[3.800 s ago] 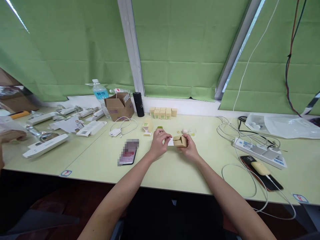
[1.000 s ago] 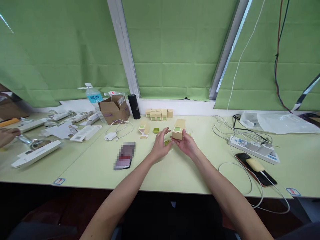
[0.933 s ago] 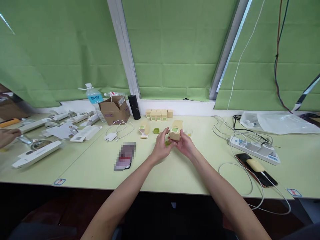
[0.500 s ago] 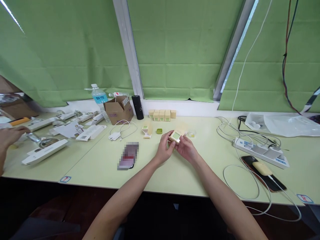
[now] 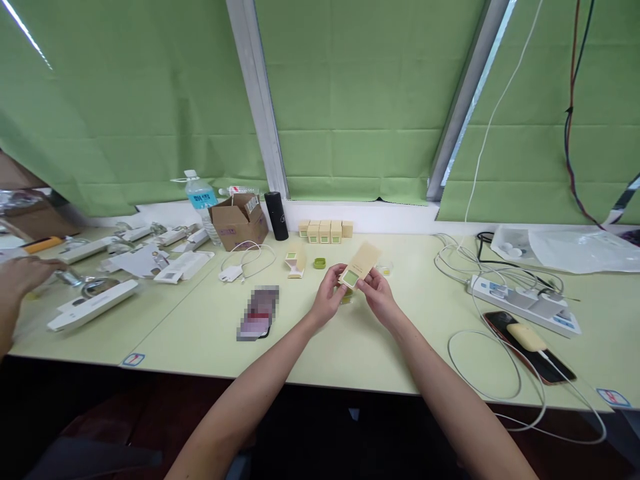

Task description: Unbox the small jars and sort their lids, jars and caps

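Between my two hands is a flat beige cardboard box sleeve with a green window near its lower end. My left hand is closed on its left edge. The fingers of my right hand pinch its right side. Just beneath it, a small yellow-green piece shows partly behind my fingers. A green square container sits on the table to the left of my hands. Beyond it stands an opened beige carton. A small clear round piece lies right of the sleeve, partly hidden.
Small beige boxes line the wall. A brown carton, a black bottle and a water bottle stand at back left. A phone lies left; a power strip and cables lie right. Another person's hand is at far left.
The beige sleeve has turned and tilted so that its long face now shows, with the yellow-green piece visible below. Both hands stay on it. The other person's hand has shifted slightly.
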`<state>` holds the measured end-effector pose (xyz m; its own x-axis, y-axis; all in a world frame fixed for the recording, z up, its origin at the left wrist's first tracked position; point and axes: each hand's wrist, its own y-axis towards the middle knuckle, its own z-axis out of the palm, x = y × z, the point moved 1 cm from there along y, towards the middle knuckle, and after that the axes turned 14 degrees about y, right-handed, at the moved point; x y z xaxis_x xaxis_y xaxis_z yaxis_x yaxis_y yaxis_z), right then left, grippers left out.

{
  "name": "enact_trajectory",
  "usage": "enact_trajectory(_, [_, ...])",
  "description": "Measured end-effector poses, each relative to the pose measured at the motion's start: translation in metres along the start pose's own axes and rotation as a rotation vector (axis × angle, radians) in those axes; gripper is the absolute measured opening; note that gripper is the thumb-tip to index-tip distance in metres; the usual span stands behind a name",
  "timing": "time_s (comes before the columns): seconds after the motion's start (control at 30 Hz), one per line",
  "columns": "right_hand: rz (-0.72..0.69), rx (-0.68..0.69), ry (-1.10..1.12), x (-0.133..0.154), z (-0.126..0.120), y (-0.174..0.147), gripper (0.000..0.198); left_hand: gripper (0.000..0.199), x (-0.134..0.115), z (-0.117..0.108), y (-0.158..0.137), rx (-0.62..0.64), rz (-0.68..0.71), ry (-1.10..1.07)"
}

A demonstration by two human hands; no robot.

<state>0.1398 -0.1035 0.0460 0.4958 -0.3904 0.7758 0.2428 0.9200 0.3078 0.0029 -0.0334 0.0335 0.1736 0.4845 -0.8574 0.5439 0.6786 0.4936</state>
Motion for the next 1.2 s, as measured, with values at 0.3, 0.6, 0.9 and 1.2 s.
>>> enact_trajectory(0.3, [-0.047,0.006,-0.105,-0.005,-0.003,-0.001,0.058,0.055,-0.002,0.002,0.001,0.002,-0.101,-0.118])
enact_trajectory(0.6, [-0.061,-0.003,-0.114,-0.009,0.003,-0.004,0.063,0.061,-0.001,0.003,0.000,-0.013,-0.228,-0.249])
enact_trajectory(0.9, [-0.137,-0.082,-0.069,-0.013,0.003,-0.001,0.058,0.072,-0.001,0.004,0.000,0.017,-0.165,-0.237])
enact_trajectory(1.2, [-0.023,-0.141,0.035,-0.005,0.001,0.000,0.064,0.057,-0.007,0.003,-0.003,0.057,-0.113,-0.112])
